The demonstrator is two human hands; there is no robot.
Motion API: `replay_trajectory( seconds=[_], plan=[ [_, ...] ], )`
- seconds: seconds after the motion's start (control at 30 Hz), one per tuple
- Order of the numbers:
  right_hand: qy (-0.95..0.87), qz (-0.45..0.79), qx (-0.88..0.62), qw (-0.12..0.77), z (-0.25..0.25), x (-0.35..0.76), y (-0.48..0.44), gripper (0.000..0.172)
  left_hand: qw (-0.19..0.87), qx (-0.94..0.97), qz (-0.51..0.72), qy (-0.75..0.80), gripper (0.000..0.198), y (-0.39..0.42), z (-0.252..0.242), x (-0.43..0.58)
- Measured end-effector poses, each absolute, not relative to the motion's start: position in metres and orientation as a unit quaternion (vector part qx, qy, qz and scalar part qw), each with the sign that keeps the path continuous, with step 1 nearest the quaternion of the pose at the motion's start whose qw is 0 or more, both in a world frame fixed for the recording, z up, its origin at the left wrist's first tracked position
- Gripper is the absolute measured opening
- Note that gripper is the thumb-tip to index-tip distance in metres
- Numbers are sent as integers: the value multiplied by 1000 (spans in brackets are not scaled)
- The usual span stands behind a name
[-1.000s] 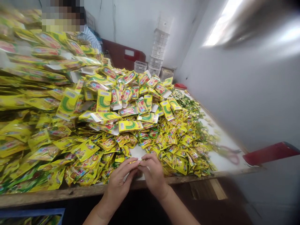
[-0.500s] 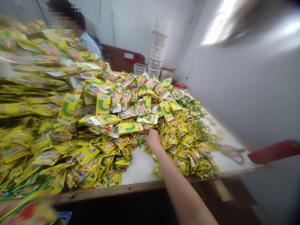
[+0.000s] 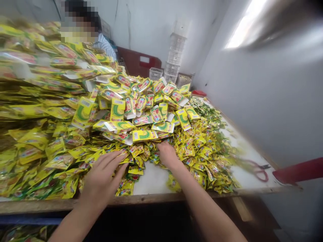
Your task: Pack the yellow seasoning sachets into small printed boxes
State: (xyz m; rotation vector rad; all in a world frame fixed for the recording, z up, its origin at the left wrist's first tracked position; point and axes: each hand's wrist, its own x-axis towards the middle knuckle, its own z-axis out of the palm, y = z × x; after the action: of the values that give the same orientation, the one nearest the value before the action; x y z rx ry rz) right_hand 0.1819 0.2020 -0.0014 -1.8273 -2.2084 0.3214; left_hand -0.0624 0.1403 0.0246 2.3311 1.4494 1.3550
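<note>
My left hand [image 3: 104, 173] reaches over the near edge of a heap of small yellow sachets [image 3: 60, 161]. Its fingers are spread and touch or hover just above the sachets; nothing shows in its grasp. Further right, my right hand [image 3: 167, 155] is at the foot of the heap, fingers curled downward among small packets. The fingertips are hidden, so what they hold cannot be made out. Just above it lie yellow and green printed cardboard boxes [image 3: 144, 135], some with open white flaps. A bare patch of white tabletop [image 3: 148, 183] shows between my hands.
Red-handled scissors [image 3: 261, 172] lie at the right, near a red cylinder [image 3: 300, 171]. A wooden rim [image 3: 141, 199] edges the table. Below left, a blue-edged container [image 3: 30, 220] holds sachets. Stacked white crates [image 3: 174, 53] stand behind, and a person [image 3: 104, 45] is beyond the heap.
My left hand has come up from the lower left, where a blurred yellow and red packet was, onto the sachets. My right hand stays by the boxes; the view has shifted slightly left.
</note>
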Motion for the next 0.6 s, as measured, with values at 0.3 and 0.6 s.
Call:
replay_trajectory(
  seconds=[0.3, 0.6],
  plan=[
    [-795, 176, -552, 178, -12, 191, 175, 16, -5, 821, 286, 494, 34, 255, 35, 16],
    [-627, 402, -604, 283, -13, 191, 183, 38, 473, 508, 519, 499, 39, 152, 51, -33]
  ],
)
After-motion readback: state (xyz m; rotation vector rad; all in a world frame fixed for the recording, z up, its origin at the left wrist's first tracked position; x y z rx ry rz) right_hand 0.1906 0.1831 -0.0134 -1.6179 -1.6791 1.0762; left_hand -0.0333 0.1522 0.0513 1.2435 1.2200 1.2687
